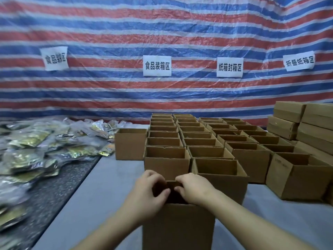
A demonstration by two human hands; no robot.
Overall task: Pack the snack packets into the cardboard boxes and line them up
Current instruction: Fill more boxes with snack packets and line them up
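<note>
An open cardboard box stands right in front of me on the grey table. My left hand and my right hand are both at its open top, with fingers curled over the far rim and thumbs reaching inside. What lies inside the box is hidden in shadow. A big heap of shiny green and silver snack packets covers the dark surface at the left.
Several rows of open cardboard boxes run back from the near box toward a striped tarp wall. One open box stands apart at their left. Closed boxes are stacked at the far right. White paper signs hang on the tarp.
</note>
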